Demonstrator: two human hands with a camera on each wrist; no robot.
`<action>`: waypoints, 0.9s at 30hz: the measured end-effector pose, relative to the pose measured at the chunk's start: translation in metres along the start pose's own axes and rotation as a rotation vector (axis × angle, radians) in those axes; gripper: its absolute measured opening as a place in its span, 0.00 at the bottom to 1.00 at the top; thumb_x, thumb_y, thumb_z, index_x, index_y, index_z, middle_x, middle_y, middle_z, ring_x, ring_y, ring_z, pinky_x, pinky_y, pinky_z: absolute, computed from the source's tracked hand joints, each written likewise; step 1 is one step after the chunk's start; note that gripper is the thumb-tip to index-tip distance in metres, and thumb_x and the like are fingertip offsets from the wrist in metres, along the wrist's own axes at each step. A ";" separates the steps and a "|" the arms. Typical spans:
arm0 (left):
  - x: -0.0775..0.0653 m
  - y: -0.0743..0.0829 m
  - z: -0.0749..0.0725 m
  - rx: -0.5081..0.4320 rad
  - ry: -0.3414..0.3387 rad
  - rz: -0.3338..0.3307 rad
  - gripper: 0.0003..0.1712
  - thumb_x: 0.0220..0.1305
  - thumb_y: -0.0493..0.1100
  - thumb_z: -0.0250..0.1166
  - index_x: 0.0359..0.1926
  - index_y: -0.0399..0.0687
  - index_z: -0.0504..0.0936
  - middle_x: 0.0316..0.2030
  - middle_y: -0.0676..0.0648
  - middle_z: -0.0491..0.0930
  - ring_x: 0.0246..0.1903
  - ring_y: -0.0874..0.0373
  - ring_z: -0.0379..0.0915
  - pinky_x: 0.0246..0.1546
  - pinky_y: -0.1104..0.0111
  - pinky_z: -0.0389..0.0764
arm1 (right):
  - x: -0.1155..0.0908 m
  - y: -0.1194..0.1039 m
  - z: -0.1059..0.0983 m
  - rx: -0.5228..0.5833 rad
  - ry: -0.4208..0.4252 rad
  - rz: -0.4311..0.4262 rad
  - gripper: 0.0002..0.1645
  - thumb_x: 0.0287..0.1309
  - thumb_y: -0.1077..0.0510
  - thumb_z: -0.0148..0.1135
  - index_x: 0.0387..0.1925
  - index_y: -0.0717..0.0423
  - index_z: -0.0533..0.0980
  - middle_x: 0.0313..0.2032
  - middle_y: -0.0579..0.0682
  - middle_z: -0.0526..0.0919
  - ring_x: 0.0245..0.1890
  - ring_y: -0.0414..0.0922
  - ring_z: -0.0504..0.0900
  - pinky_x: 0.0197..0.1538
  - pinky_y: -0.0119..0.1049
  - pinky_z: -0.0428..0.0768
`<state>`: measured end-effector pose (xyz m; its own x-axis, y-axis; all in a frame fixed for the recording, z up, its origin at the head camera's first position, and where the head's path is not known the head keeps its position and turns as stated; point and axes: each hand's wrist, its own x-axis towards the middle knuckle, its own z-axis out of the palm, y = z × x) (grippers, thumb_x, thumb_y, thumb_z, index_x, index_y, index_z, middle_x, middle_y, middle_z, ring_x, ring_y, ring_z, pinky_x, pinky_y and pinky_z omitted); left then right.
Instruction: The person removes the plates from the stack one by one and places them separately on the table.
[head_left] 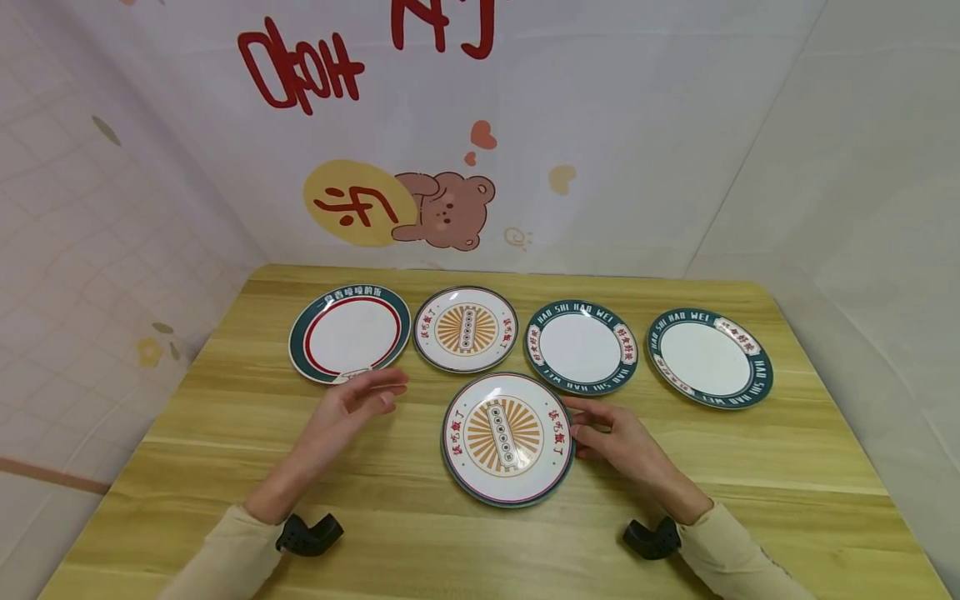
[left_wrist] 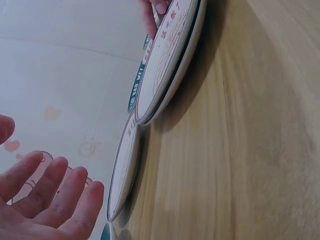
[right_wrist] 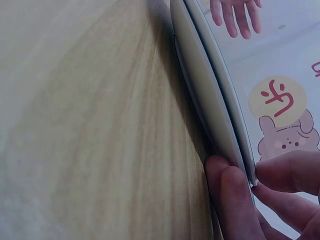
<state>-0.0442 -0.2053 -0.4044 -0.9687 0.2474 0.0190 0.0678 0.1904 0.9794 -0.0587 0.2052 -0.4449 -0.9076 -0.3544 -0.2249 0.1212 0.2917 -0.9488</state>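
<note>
A stack of two plates (head_left: 504, 439) lies in the front middle of the table. The upper one is white with an orange sunburst and red characters, and in the right wrist view a narrow gap shows between the upper plate (right_wrist: 220, 75) and the lower plate (right_wrist: 205, 100). My right hand (head_left: 618, 442) pinches the stack at its right edge, thumb at the upper rim and fingers lower down. My left hand (head_left: 347, 421) hovers left of the stack, fingers loosely extended and holding nothing. It is nearest a green-rimmed plate (head_left: 352, 333) with a red ring.
Behind the stack, a sunburst plate (head_left: 466, 329) and two green-rimmed lettered plates, the middle one (head_left: 582, 347) and the right one (head_left: 709, 358), continue the back row. A printed cloth wall (head_left: 600, 167) rises behind the wooden table (head_left: 360, 525).
</note>
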 end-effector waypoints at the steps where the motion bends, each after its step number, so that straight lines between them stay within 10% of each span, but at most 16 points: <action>1: 0.000 0.000 0.002 0.001 -0.003 0.000 0.23 0.76 0.39 0.61 0.67 0.34 0.74 0.64 0.32 0.76 0.62 0.47 0.77 0.57 0.71 0.80 | 0.000 0.000 0.000 0.000 -0.001 0.001 0.29 0.72 0.64 0.61 0.71 0.66 0.70 0.52 0.63 0.82 0.45 0.51 0.83 0.44 0.38 0.88; 27: -0.011 -0.005 0.048 -0.152 -0.128 -0.172 0.34 0.83 0.51 0.47 0.77 0.33 0.57 0.72 0.30 0.62 0.70 0.33 0.63 0.63 0.50 0.77 | 0.000 0.001 0.000 -0.007 0.001 -0.008 0.28 0.72 0.65 0.60 0.70 0.66 0.70 0.52 0.63 0.82 0.46 0.50 0.83 0.44 0.38 0.88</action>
<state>-0.0226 -0.1634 -0.4195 -0.9242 0.3434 -0.1670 -0.1416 0.0978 0.9851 -0.0587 0.2053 -0.4463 -0.9091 -0.3558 -0.2167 0.1107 0.2952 -0.9490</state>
